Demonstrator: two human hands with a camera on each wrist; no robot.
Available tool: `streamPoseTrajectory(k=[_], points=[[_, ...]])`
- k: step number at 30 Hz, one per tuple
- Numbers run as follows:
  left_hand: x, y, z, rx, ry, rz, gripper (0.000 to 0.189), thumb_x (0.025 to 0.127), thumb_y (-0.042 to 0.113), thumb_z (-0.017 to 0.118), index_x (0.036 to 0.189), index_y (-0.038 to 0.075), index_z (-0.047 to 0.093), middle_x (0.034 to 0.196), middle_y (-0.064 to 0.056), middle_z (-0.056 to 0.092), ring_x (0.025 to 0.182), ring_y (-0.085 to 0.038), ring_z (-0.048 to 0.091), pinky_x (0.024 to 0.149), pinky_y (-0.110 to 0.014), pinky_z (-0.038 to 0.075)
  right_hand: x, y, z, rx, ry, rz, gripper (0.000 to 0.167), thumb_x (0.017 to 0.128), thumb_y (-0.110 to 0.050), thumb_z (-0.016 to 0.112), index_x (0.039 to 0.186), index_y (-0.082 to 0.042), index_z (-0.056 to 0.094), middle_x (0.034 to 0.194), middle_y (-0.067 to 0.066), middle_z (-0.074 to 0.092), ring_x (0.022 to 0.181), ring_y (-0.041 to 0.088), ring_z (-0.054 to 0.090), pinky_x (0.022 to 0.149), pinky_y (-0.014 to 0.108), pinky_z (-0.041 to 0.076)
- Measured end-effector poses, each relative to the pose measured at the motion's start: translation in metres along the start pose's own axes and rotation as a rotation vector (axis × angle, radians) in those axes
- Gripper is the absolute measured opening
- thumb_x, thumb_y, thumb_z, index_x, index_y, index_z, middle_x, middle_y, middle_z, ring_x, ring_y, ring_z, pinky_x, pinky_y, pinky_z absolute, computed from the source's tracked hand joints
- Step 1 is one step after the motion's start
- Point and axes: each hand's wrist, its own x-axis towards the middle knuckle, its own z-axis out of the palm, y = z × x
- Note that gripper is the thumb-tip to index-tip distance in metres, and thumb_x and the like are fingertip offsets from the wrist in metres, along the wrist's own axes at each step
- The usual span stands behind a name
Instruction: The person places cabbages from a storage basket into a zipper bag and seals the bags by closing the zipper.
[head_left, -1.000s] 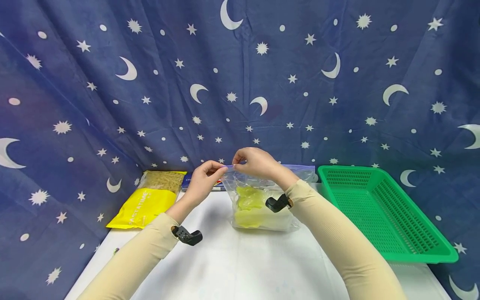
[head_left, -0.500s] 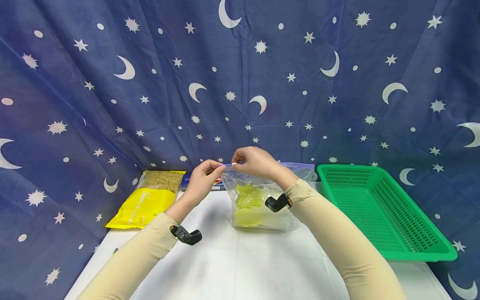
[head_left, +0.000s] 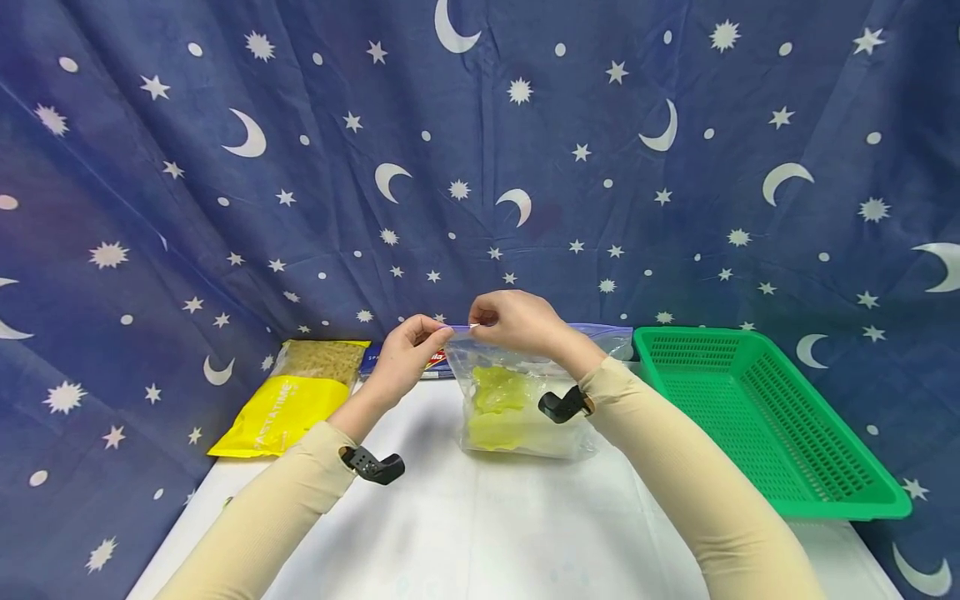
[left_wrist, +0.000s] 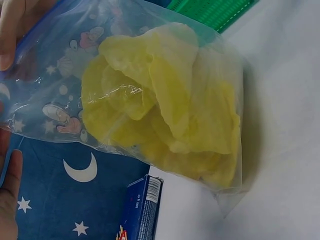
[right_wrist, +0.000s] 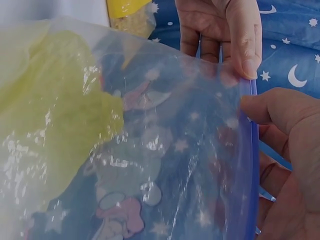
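Observation:
A clear zip bag [head_left: 528, 417] with a purple-blue zip strip [right_wrist: 254, 165] stands on the table, its mouth upward. Inside lie pale yellow-green leaves [left_wrist: 165, 95], seen through the plastic. My left hand [head_left: 411, 354] pinches the bag's left top corner between thumb and fingers. Close beside it, my right hand [head_left: 517, 323] pinches the zip strip, with a small white piece [head_left: 474, 326] showing at its fingertips. In the right wrist view, the right thumb [right_wrist: 265, 106] presses on the strip just below the left thumb. Printed cartoon figures show on the plastic.
A yellow pasta bag [head_left: 300, 408] lies at the table's left. Behind the left hand is a blue box [head_left: 435, 362], partly hidden. The green plastic basket [head_left: 750, 425] stands at the right. A blue star-and-moon curtain [head_left: 480, 208] hangs behind the white table [head_left: 465, 533].
My right hand has shifted slightly right along the zip strip, widening the small gap to my left fingertips. The left hand keeps its pinch at the corner.

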Motion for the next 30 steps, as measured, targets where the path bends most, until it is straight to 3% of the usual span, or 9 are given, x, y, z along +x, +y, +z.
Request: streamPoseTrajectory(k=[5,11,23,30], points=[[-0.001,0.002,0.000,-0.003,-0.014,-0.003,0.024,0.100,0.030,0.069,0.103,0.006,0.066,0.105,-0.008,0.068,0.103,-0.032,0.064,0.094,-0.058,0.050,-0.005,0.003,-0.004,-0.006,-0.017,-0.002,0.005,0.093,-0.030,0.070,0.093,-0.025,0.072,0.082,-0.010,0.065,0.076,0.014,0.057,0.069,0.035,0.046],[-0.001,0.004,0.001,0.013,-0.017,0.000,0.023,0.099,0.030,0.069,0.103,0.007,0.067,0.103,-0.008,0.068,0.095,-0.023,0.062,0.086,-0.044,0.053,-0.013,0.008,-0.010,-0.032,-0.005,-0.009,0.006,0.094,-0.032,0.071,0.092,-0.027,0.075,0.083,-0.013,0.067,0.078,0.012,0.059,0.073,0.035,0.048],[-0.001,0.005,0.001,0.029,-0.026,-0.005,0.025,0.099,0.031,0.069,0.102,0.007,0.066,0.107,-0.007,0.068,0.098,-0.024,0.062,0.085,-0.035,0.053,-0.023,0.017,-0.017,-0.043,-0.001,0.001,0.005,0.092,-0.029,0.071,0.094,-0.026,0.075,0.089,-0.013,0.069,0.087,0.011,0.062,0.080,0.036,0.051],[-0.002,0.007,0.000,0.043,-0.026,0.005,0.024,0.099,0.031,0.069,0.104,0.007,0.067,0.105,-0.008,0.069,0.098,-0.022,0.063,0.091,-0.047,0.054,-0.028,0.023,-0.021,-0.036,0.001,0.010,0.006,0.092,-0.029,0.072,0.095,-0.025,0.075,0.092,-0.013,0.071,0.090,0.011,0.063,0.084,0.037,0.052]])
